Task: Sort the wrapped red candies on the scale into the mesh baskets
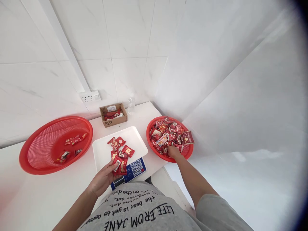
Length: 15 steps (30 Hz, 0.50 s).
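Observation:
My left hand (pixel 104 178) is closed on red candy packets (pixel 117 162) over the front edge of a white scale tray (pixel 101 148). More red packets (pixel 115 143) lie on the tray behind it. My right hand (pixel 173 152) reaches into the front of the right red basket (pixel 150 148), which is heaped with red and pink packets (pixel 172 130). Its fingers are down among the packets, and their tips are hidden. The scale's blue keypad (pixel 136 168) shows in front of the tray.
At the left, a larger red basket (pixel 45 144) holds several packets. Behind the tray stand a small cardboard box (pixel 115 120) with red packets inside and a clear plastic bottle (pixel 131 104). The white table (pixel 141 112) meets a tiled wall with a socket strip (pixel 89 96).

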Motion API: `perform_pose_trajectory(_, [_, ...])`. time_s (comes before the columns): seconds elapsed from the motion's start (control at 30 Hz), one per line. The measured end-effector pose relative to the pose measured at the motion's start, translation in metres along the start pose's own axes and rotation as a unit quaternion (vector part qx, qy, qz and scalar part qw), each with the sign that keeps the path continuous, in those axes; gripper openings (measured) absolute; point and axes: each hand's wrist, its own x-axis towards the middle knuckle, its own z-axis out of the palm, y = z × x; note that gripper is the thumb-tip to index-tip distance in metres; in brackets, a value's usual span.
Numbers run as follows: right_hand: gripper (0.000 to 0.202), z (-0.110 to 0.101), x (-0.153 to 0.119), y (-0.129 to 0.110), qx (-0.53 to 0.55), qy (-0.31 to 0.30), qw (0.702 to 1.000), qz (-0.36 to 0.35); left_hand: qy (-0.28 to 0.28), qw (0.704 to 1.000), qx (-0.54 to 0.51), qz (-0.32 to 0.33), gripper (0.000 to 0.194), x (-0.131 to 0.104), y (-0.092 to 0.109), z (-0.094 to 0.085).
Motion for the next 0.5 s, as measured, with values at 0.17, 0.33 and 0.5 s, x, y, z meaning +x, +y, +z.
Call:
perform_pose_trajectory(0.17, [0.014,-0.013,-0.003,0.009,0.23,0.018,0.973,-0.019,-0.001,1.0,-0.004,0.0,0.029,0.001,0.0,0.0])
perform_pose_trajectory(0.33, [0.015,-0.023,-0.011,0.021,0.412,0.042,0.91,-0.008,-0.001,1.0,-0.006,-0.005,0.029,0.005,-0.002,-0.001])
perform_pose_trajectory(0.5, [0.019,-0.026,-0.014,0.026,0.507,0.065,0.859,0.019,0.008,1.0,-0.004,-0.003,0.029,0.004,-0.002,0.001])
